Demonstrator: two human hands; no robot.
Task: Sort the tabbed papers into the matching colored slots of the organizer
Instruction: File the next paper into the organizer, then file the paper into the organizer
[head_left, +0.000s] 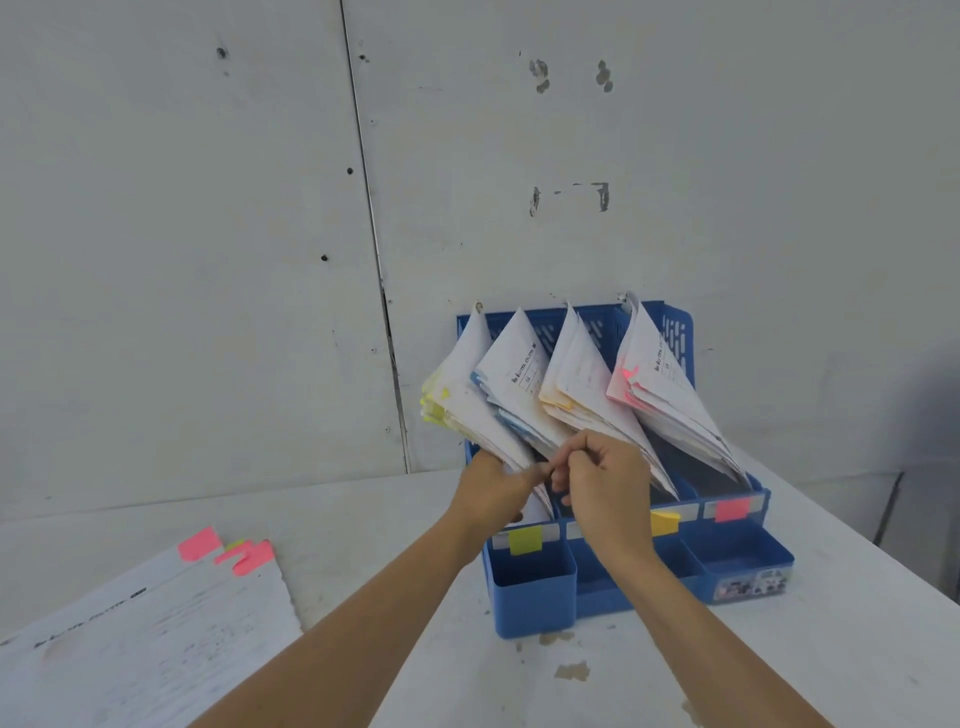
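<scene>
Left grip (491, 488) holding yellow-tabbed papers (457, 405), right grip (605, 483) pinching blue-tabbed papers (511, 384) just beside, in organizer (530, 587)

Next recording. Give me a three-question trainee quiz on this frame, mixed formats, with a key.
1. True or false: the left hand and right hand rest flat on the table.
2. Which colour label marks the rightmost slot of the organizer? A pink, B green, C blue.
3. Fill in: the unsorted stack lies to the organizer's ___.

Key
1. False: they grip the bases of the yellow-tabbed bundle and blue-tabbed bundle.
2. A, the pink label.
3. Left.
</scene>
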